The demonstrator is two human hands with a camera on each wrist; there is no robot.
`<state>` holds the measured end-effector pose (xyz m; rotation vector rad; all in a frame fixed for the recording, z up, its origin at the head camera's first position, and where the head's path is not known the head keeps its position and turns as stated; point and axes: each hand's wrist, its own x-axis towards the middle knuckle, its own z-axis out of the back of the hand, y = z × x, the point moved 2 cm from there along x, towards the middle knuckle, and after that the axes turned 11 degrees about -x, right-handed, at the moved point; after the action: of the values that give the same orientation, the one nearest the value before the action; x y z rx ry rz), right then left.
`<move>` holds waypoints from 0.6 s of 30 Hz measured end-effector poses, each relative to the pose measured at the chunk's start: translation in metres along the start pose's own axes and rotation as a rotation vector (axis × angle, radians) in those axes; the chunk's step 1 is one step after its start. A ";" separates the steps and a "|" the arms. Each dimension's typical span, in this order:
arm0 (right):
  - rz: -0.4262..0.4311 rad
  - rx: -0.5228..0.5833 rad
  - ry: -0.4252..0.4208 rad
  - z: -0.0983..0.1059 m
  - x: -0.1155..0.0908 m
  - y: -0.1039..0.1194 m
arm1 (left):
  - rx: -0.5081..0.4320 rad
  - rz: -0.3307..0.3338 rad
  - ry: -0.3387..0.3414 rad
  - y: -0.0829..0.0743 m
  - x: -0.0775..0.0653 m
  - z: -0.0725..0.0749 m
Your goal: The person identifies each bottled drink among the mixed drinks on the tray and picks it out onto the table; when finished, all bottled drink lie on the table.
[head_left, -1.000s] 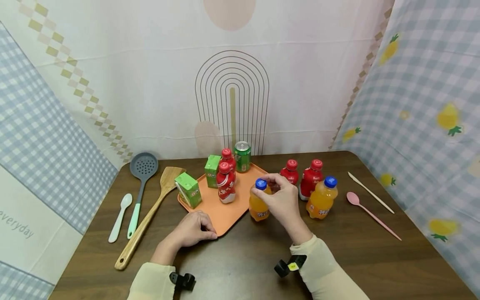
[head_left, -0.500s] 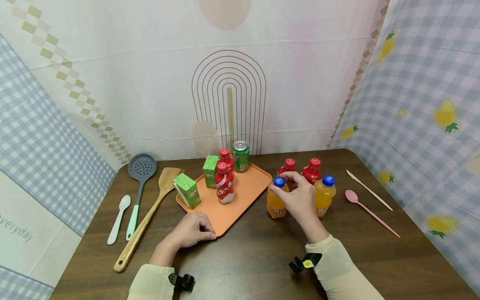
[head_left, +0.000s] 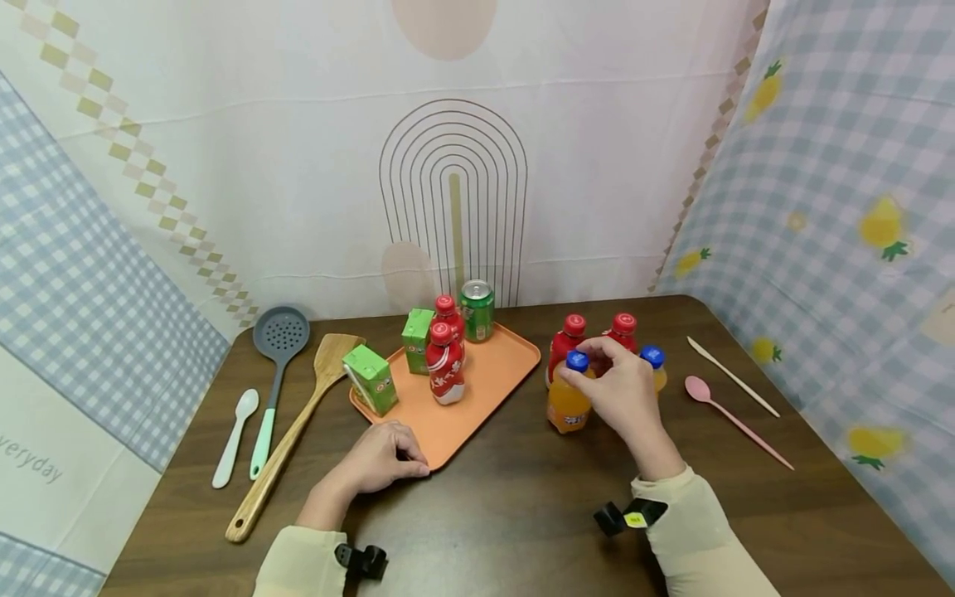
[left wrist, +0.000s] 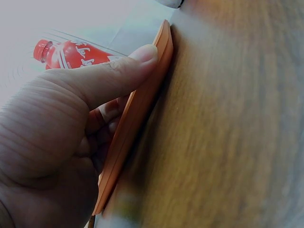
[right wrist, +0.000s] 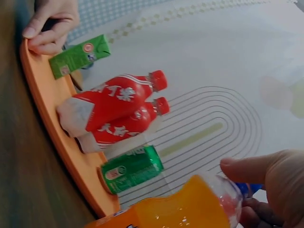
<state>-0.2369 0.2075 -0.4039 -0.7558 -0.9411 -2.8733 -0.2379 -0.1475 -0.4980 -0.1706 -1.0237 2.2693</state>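
My right hand [head_left: 615, 381] pinches an orange soda bottle [head_left: 569, 408] around its blue cap [head_left: 577, 361]; the bottle is upright just right of the tray. In the right wrist view the bottle's orange body [right wrist: 185, 206] fills the bottom. The left hand [head_left: 384, 456] grips the near corner of the orange tray [head_left: 477, 406], thumb [left wrist: 145, 53] over the rim and the other fingers curled behind. On the tray stand two red-and-white bottles [head_left: 446, 373], two green drink cartons [head_left: 373, 381] and a green can [head_left: 477, 311]. A second blue-capped bottle [head_left: 656, 373] is partly hidden by my right hand.
Two red bottles [head_left: 564, 348] stand behind my right hand. On the left lie a white spoon [head_left: 237, 439], a grey slotted skimmer [head_left: 281, 336] and a wooden spatula [head_left: 291, 435]. A pink spoon [head_left: 739, 423] and a pale knife [head_left: 731, 376] lie on the right.
The right hand has moved right with the orange soda bottle, from beside the tray's edge towards the red bottles. The left hand stays at the tray's corner.
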 end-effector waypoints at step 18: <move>-0.077 -0.091 0.114 0.012 0.005 -0.010 | -0.017 0.018 0.006 0.000 0.000 0.001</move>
<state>-0.2378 0.2231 -0.3981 -0.5664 -0.8505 -3.0061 -0.2385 -0.1476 -0.4972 -0.1946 -1.0419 2.2757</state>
